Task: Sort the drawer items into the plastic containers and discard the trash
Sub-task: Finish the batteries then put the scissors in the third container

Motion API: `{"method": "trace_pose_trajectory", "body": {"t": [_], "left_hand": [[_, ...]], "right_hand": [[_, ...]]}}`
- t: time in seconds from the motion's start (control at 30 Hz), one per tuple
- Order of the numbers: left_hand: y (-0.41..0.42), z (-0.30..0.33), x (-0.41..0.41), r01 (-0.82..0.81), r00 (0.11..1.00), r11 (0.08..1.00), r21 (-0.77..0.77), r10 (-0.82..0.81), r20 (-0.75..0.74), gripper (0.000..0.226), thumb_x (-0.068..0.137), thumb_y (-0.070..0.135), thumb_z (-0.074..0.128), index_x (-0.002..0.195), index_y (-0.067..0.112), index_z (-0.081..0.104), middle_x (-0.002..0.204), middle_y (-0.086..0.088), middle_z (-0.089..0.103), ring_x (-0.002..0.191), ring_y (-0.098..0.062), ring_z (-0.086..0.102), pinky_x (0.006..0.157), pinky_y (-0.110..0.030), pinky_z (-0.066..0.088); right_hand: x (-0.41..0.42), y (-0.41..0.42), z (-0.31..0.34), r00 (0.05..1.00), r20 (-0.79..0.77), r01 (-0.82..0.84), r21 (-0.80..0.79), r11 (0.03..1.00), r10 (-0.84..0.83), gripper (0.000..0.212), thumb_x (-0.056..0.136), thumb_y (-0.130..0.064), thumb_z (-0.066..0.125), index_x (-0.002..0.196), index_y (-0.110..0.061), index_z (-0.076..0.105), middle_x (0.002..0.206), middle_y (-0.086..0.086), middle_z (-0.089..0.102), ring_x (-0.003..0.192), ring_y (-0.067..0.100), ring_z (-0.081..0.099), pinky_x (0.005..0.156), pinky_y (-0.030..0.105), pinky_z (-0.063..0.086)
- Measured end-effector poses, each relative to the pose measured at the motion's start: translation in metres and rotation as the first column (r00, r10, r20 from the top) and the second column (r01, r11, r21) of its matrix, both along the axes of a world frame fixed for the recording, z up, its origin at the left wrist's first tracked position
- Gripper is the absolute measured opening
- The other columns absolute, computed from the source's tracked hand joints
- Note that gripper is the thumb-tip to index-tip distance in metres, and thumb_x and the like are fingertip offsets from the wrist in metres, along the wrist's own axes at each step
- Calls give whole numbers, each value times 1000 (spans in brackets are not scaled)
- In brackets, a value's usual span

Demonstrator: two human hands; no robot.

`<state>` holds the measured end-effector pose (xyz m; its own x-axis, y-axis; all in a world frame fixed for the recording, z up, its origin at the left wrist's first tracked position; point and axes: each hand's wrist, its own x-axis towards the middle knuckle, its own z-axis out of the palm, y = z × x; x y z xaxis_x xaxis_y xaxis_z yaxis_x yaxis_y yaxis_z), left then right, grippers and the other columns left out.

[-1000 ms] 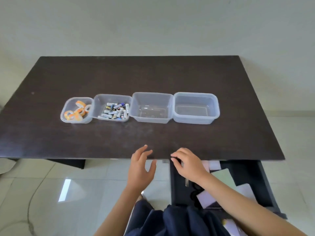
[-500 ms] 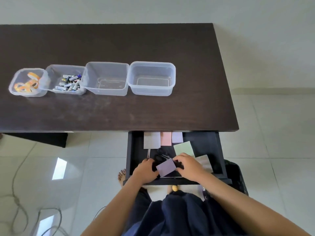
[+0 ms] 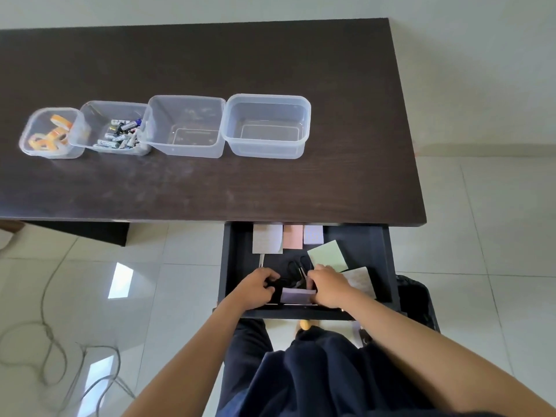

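Nearest, the person's dark clothing fills the bottom of the view above a pale tiled floor [image 3: 168, 272], where a grey cable [image 3: 51, 350] loops at the left and a black bin [image 3: 419, 302] stands at the right, just beside the open drawer [image 3: 237, 251]. Both hands are inside the drawer at its front edge. The left hand [image 3: 255, 288] has its fingers curled down onto something dark; what it grips I cannot tell. The right hand [image 3: 326, 284] has curled fingers at the edge of a lilac paper pad [image 3: 296, 296] lying between the two hands. Behind them lie black scissors [image 3: 296, 267], then a green note [image 3: 328, 255], a whitish note [image 3: 361, 279] and, at the back, white [image 3: 267, 238], pink [image 3: 292, 236] and lilac [image 3: 313, 234] pads.

Farther off, the dark wooden table [image 3: 270, 188] carries four clear plastic containers in a row, touching: the left one [image 3: 36, 127] holds orange tape rolls [image 3: 49, 136], the second [image 3: 90, 115] batteries [image 3: 122, 134], and the third [image 3: 186, 109] and fourth [image 3: 267, 100] show nothing inside. A pale wall [image 3: 466, 70] rises beyond.
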<state>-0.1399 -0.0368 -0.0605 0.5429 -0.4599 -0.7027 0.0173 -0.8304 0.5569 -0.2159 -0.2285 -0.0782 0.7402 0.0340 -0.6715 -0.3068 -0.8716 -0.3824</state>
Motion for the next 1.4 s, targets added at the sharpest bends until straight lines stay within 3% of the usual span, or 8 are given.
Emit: {"method": "trace_pose_trajectory", "body": {"t": [0.13, 0.3, 0.53, 0.63, 0.8, 1.03, 1.23, 1.4], "left_hand": [[-9, -2, 2, -72, 997, 997, -10, 72, -16, 36, 86, -2, 56, 119, 11, 57, 107, -6, 57, 95, -19, 58, 85, -18, 46], [-19, -12, 1, -86, 994, 996, 18, 84, 68, 52, 80, 1, 64, 127, 16, 50, 126, -7, 45, 90, -18, 58, 85, -23, 49], [-25, -10, -1, -152, 925, 969, 192, 71, 374, 62, 81, 21, 67, 135, 24, 38, 146, -5, 17, 131, -31, 27, 93, -42, 48], [-25, -11, -2, -106, 945, 978, 178, 44, 324, 74, 81, 20, 68, 143, 26, 27, 154, -5, 0, 138, -34, 20, 100, -43, 45], [-26, -11, 1, -248, 948, 969, 7, 242, 206, 84, 84, 11, 66, 150, 21, 15, 155, -8, -23, 144, -35, 20, 109, -35, 33], [-22, -10, 8, -305, 924, 943, -131, 326, 201, 75, 82, 9, 67, 145, 14, 26, 152, -6, 26, 140, -25, 28, 114, -35, 29], [-19, -13, 12, -83, 965, 996, -42, 90, 245, 68, 84, 14, 62, 144, 18, 31, 151, 0, 28, 140, -29, 21, 114, -41, 27], [-12, -17, 14, 73, 949, 980, 187, -126, 289, 62, 86, 20, 59, 144, 16, 34, 154, 3, 16, 135, -31, 29, 104, -39, 42]], "right_hand": [[-7, -5, 5, 983, -71, 181, 183, 966, -171, 17, 83, -11, 62, 89, -23, 52, 95, 0, 60, 86, 20, 57, 74, 31, 48], [-8, -32, 23, 902, 56, 403, 247, 881, -428, 11, 87, -15, 63, 89, -20, 54, 88, -4, 59, 81, 14, 56, 70, 24, 47], [-11, -65, 20, 702, 191, 672, 142, 727, -686, 6, 88, -16, 61, 93, -15, 58, 93, 4, 65, 86, 22, 60, 76, 38, 52], [-11, -55, 15, 757, 328, 610, -45, 791, -565, 24, 87, -16, 59, 111, -12, 59, 119, 8, 52, 109, 27, 48, 83, 40, 48], [-2, -27, 16, 897, 417, 208, -106, 972, -146, 27, 87, -11, 53, 113, -9, 62, 117, 9, 54, 108, 31, 48, 86, 39, 43], [13, 0, 2, 977, 163, -121, -126, 985, 141, 46, 87, -15, 60, 132, -14, 48, 145, 5, 38, 128, 29, 35, 101, 40, 37], [14, 0, -2, 964, 119, -217, -165, 962, 238, 60, 84, -11, 60, 139, -21, 37, 159, -3, 12, 130, 30, 29, 103, 45, 37], [15, -1, -3, 965, 128, -207, -165, 964, 229, 69, 81, -6, 62, 141, -22, 33, 152, 0, 24, 128, 31, 31, 104, 45, 36]]}}
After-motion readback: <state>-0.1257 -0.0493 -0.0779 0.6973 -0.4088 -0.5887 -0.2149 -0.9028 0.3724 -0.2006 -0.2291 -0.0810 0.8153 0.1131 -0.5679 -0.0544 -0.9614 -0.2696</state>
